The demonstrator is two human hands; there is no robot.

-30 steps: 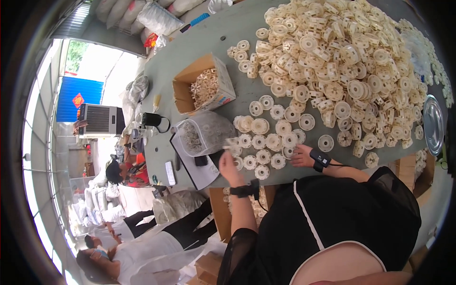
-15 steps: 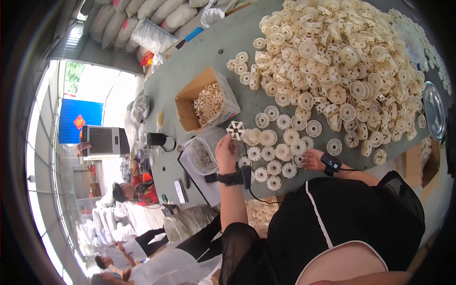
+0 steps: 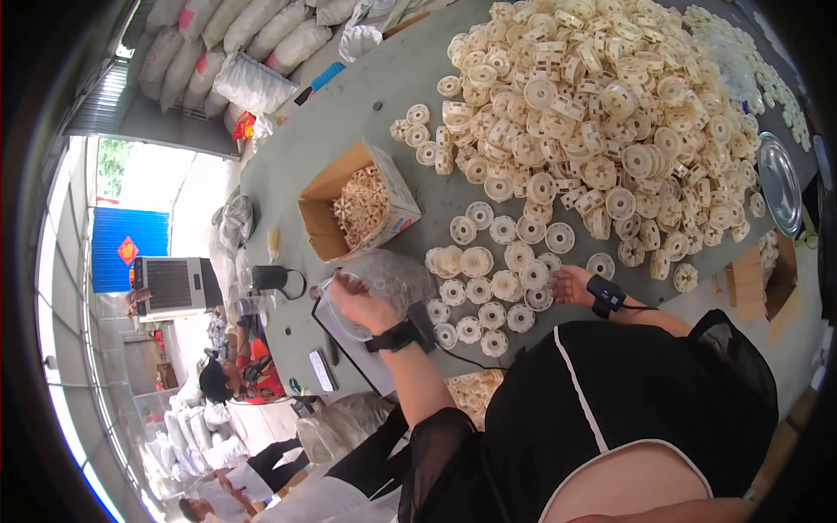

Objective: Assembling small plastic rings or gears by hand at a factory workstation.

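Observation:
My left hand [image 3: 364, 305] is over a clear plastic tub [image 3: 336, 322] beside a crumpled clear bag [image 3: 397, 275]. Its fingers are curled together and partly blurred; whatever they hold is hidden. My right hand [image 3: 573, 286] rests at the table's near side, palm partly up and fingers loosely apart, holding nothing visible. Its fingertips are next to a cream plastic disc [image 3: 536, 299]. Several such round discs lie in rows between my hands, with a few stacked discs [image 3: 475, 261] at the rows' far left.
A large heap of cream wheels [image 3: 602, 113] covers the far right of the table. An open carton [image 3: 397, 187] holds small spoked pieces. A metal tray [image 3: 779, 185] is at the right edge. A black cup [image 3: 268, 277] and a phone [image 3: 323, 370] lie left. Other people are beyond.
My left hand has moved left, from beside the stacked discs to over the tub. The spoked piece at its fingertips is out of sight. The view has shifted slightly; my right hand stays put.

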